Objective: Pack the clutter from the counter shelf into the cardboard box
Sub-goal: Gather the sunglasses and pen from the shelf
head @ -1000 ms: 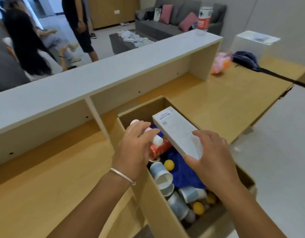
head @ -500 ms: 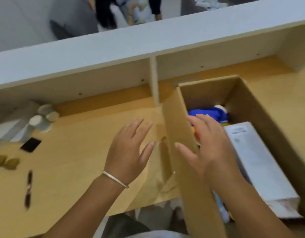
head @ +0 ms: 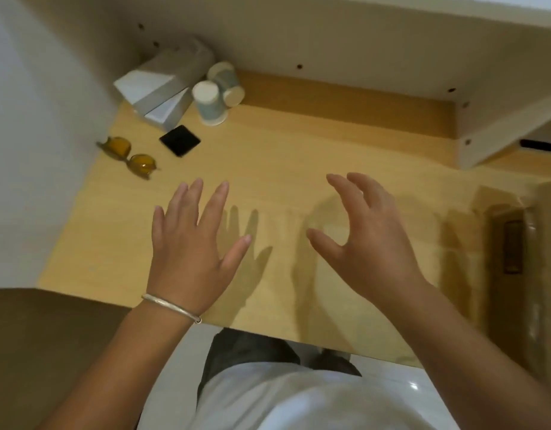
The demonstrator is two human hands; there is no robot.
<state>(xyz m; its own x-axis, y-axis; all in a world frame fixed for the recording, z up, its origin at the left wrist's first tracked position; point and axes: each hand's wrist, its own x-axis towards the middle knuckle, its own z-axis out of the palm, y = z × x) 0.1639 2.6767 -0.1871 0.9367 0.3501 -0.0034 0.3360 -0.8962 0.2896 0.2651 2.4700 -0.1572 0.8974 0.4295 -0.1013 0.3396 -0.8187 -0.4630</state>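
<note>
Two empty hands, left hand (head: 190, 243) flat and right hand (head: 370, 243) loosely spread, hover over the desk (head: 299, 156). Upper left: two paper cups (head: 218, 94), two white boxes (head: 157, 88), one pair of glasses (head: 128, 155), one black square (head: 180, 140).

Support: light wood counter surface (head: 299, 156) under an overhanging shelf top. Far-left corner: two white boxes (head: 153, 88), stacked/overlapping, tilted; exact contact betw. them can't tell. Just right of boxes: two paper cups; one upside down (head: 209, 102), standing, the other (head: 226, 82) on its side behind it, touching or nearly. Near side of boxes: small black square item (head: 179, 140), flat. Left of that, at the left edge: yellow-lens glasses (head: 128, 156). Right edge: cardboard box (head: 513, 243), wall only visible.
</note>
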